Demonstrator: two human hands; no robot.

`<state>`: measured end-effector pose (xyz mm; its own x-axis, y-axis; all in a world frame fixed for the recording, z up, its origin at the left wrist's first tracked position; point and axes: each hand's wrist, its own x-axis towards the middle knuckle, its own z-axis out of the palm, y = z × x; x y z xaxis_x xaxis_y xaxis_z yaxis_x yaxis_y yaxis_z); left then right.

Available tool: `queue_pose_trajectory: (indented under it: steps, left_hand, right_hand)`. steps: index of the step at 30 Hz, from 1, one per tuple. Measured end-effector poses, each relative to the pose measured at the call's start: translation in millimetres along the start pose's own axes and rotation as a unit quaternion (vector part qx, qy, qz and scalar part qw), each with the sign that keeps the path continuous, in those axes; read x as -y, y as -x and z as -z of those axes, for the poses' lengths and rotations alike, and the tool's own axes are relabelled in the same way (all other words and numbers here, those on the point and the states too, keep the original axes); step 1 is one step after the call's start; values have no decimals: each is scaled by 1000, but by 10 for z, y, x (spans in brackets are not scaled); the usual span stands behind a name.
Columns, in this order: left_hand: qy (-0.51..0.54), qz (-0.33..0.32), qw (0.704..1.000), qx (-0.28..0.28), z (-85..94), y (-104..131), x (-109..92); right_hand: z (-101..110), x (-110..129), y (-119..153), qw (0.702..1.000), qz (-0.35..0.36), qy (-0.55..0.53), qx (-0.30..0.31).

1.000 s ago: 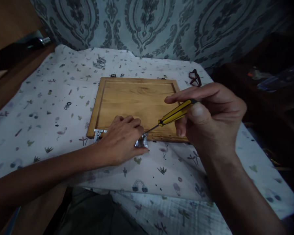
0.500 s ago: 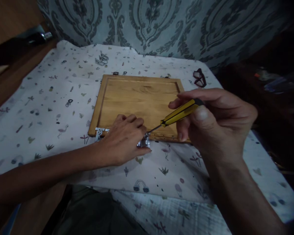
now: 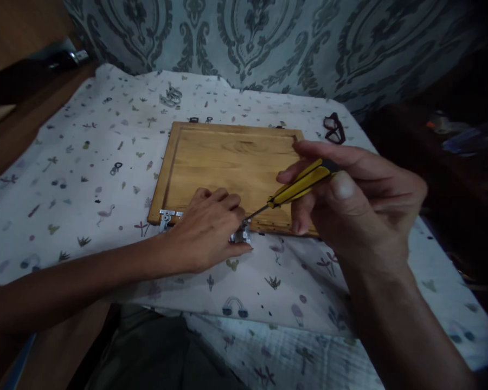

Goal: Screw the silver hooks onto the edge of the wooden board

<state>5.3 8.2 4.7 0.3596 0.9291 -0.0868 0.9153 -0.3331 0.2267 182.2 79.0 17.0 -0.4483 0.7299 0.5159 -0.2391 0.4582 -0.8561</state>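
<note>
A framed wooden panel (image 3: 228,162) lies flat on the patterned cloth. My left hand (image 3: 205,233) rests over its near edge, thumb and fingers closed around a shiny metal hinge (image 3: 242,234), partly hidden under them. In my right hand (image 3: 361,200) is a screwdriver (image 3: 301,184) with a yellow and black handle, held at a slant between thumb and fingers. Its tip comes down at the hinge beside my left fingertips; the exact contact point is too small to make out. Another metal hinge (image 3: 166,218) sits at the panel's near left corner.
Dark-framed glasses (image 3: 334,128) lie beyond the panel at the right. Small dark fittings (image 3: 194,119) show along the panel's far edge. Grey looped pieces (image 3: 171,96) are at the back left. A patterned wall covering (image 3: 264,49) rises behind the table.
The view has shifted slightly. Both hands keep their hold, and the screwdriver stays at the hinge, its handle looking slightly turned in my right fingers.
</note>
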Motion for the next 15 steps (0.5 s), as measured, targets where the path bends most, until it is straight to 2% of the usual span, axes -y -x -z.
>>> queue_pose_trajectory:
  steps: [7,15]
  left_hand:
    - [-1,-7,1000,-13,-30,-1,13]
    - [-1,-7,1000,-20,-31,2,20]
  right_hand:
    - [-9,-26,16,1000,0,-12,-23]
    - [20,-54,-20,999,9,-35,6]
